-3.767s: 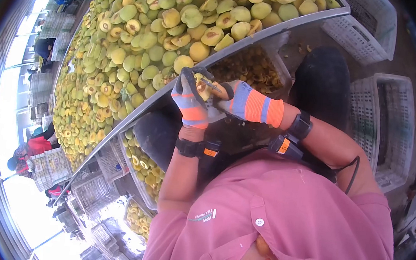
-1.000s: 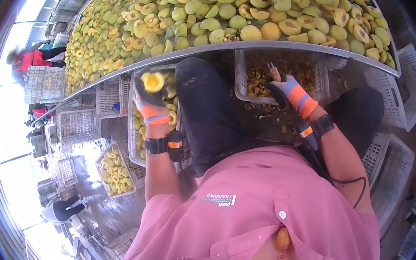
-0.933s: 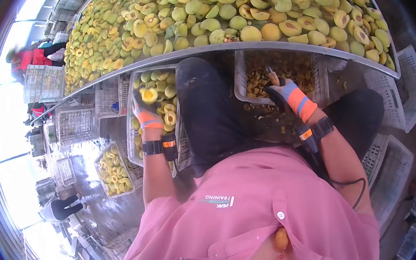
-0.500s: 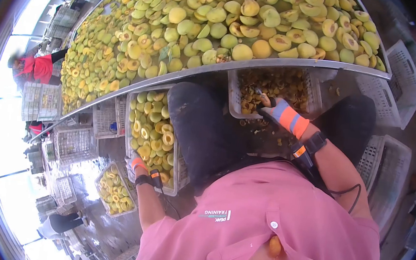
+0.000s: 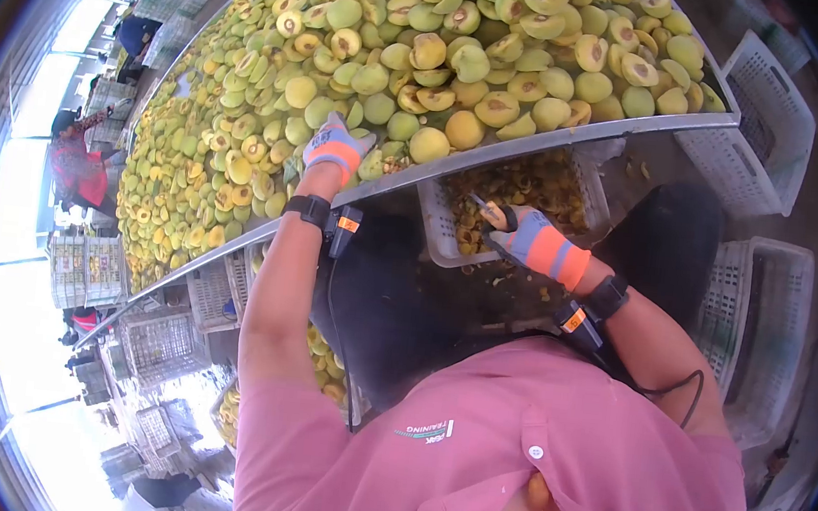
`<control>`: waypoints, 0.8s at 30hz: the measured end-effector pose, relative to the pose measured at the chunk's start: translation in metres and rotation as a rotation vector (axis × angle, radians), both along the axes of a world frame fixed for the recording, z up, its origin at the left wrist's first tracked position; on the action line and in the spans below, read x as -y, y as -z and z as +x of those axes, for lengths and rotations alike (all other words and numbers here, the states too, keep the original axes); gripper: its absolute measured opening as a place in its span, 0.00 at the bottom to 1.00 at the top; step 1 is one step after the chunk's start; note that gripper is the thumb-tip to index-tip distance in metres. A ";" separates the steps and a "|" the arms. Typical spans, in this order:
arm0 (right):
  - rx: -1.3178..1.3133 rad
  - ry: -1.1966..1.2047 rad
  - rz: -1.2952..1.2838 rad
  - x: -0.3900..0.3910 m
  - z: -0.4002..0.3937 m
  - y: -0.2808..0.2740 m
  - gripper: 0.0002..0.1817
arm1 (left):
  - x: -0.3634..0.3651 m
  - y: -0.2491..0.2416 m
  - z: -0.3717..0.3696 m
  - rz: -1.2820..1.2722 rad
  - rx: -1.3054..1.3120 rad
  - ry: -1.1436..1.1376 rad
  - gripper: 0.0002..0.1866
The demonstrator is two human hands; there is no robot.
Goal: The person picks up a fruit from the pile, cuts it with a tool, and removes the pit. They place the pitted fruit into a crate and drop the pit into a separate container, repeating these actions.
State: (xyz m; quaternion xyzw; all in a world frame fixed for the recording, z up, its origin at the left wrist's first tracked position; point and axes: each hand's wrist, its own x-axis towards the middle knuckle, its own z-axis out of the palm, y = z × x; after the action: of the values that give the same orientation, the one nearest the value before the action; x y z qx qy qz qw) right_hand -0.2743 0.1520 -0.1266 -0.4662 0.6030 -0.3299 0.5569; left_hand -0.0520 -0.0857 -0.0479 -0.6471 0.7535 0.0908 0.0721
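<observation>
My left hand [image 5: 338, 147], in a grey and orange glove, reaches over the table edge onto a heap of yellow-green peaches [image 5: 371, 78], many of them halved with brown centres. Its thumb is spread from the fingers, and the fingertips are right at the fruit. My right hand [image 5: 540, 245], gloved alike, is wrapped round a short wooden-handled tool with a metal tip [image 5: 500, 215]; the kind of blade cannot be made out. This hand hangs over the crate [image 5: 445, 246] of brownish fruit scraps [image 5: 548, 190] between my knees.
A metal rim [image 5: 558, 139] borders the fruit table. White plastic crates stand at right, one tilted [image 5: 763, 122] and one beside my leg [image 5: 771, 330]. At my left is a crate of peach halves [image 5: 325, 361], partly hidden by my arm. A person in red [image 5: 82, 175] is at far left.
My left hand has moved from the crate of halves at my left up onto the heap on the table. My right hand still holds the tool over the scrap crate. The view has shifted slightly.
</observation>
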 end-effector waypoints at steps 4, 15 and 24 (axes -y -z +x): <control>0.000 -0.051 0.019 0.004 0.002 -0.008 0.17 | 0.007 0.015 -0.004 -0.072 0.018 -0.010 0.47; 0.469 0.031 -0.074 0.008 0.002 -0.033 0.10 | -0.082 -0.012 -0.001 0.300 -1.621 -0.311 0.22; 0.275 0.096 -0.332 0.007 0.005 -0.042 0.11 | -0.153 0.011 -0.054 -0.002 -1.127 0.223 0.24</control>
State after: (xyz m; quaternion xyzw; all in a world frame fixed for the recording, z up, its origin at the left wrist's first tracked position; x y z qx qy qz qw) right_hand -0.2696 0.1453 -0.0848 -0.4730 0.4800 -0.5113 0.5333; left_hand -0.1061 0.0671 -0.0586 -0.4154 0.7394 0.4128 -0.3323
